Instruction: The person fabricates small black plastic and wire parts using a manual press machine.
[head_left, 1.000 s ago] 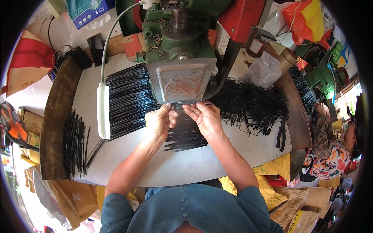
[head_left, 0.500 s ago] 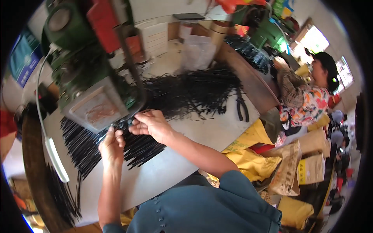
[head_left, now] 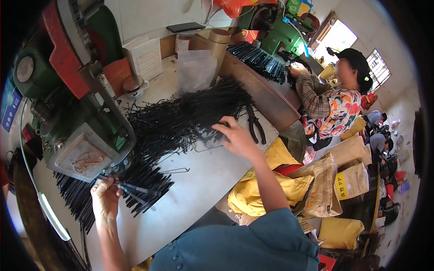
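Observation:
At the lower front of a green press machine (head_left: pixel 86 156), my left hand (head_left: pixel 105 198) is closed, thumb and fingers pinching a thin black rod (head_left: pixel 121 184). Several rods there are smeared by motion. Beneath the machine's head lies a row of straight black rods (head_left: pixel 151 192) on the pale tabletop (head_left: pixel 190 180). My right hand (head_left: pixel 239 137) is apart from the machine, beside the near right edge of a tangled heap of black rods with bent ends (head_left: pixel 181 113). Its thumb and forefinger are spread, and nothing shows clearly between them. Black-handled pliers (head_left: pixel 257 128) lie just right of it.
A lit white lamp (head_left: pixel 53 217) hangs at the left. Behind the heap stand a clear plastic bag (head_left: pixel 195 67), a tan cylinder (head_left: pixel 218 43) and a small jar (head_left: pixel 134 86). Yellow sacks (head_left: pixel 253 196) crowd the table's right side. A person (head_left: pixel 339 99) works beyond a wooden divider (head_left: pixel 266 90).
My right hand has left the machine and moved right to the tangled heap. My left hand remains at the machine's front. The whole view has shifted, with the machine now further left.

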`<state>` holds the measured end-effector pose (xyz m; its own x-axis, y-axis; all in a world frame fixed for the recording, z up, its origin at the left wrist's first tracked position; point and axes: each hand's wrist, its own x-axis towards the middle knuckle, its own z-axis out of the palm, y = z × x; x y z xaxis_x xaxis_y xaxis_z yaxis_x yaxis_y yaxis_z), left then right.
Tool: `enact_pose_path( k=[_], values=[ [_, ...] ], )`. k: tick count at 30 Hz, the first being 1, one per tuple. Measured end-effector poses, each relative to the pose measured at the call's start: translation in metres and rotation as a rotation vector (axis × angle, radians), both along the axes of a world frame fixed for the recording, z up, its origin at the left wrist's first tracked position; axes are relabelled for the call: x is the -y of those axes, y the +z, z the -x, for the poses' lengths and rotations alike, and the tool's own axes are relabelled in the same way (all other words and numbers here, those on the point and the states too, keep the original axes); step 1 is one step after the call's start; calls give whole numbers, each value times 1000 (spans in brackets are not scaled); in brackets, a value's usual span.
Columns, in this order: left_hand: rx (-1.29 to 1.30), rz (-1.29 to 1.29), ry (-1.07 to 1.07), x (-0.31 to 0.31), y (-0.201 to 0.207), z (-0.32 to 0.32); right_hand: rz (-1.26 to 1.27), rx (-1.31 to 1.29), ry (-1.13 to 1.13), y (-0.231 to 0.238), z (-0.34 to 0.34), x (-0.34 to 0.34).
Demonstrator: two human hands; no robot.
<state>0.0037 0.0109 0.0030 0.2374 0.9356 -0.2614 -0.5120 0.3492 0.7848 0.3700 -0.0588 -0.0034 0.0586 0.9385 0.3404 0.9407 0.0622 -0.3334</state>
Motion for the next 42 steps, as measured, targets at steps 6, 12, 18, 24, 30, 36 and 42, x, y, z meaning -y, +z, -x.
enact_pose_path(
  k=[6, 12, 18, 24, 30, 36, 42],
  values=[
    [-180, 3, 41, 5, 5, -7, -310, 114, -72, -30, 23, -31],
    [-315, 57, 21, 10, 6, -2, -528, 159, 129, 1, 55, -28],
    [-253, -32, -30, 12, -4, 1, -617, 151, 474, 48, 132, -22],
    [-411, -34, -8, 26, 9, 7, 4, -508, 528, 2, 190, -53],
    [-443, -21, -9, 25, 7, 3, 358, -978, 458, -16, 201, -73],
    [-379, -25, 13, 23, 6, 3, 538, -1236, 350, 1, 202, -76],
    [-337, -43, -6, 23, 3, 4, 569, -1277, 363, 3, 200, -76]
  ],
)
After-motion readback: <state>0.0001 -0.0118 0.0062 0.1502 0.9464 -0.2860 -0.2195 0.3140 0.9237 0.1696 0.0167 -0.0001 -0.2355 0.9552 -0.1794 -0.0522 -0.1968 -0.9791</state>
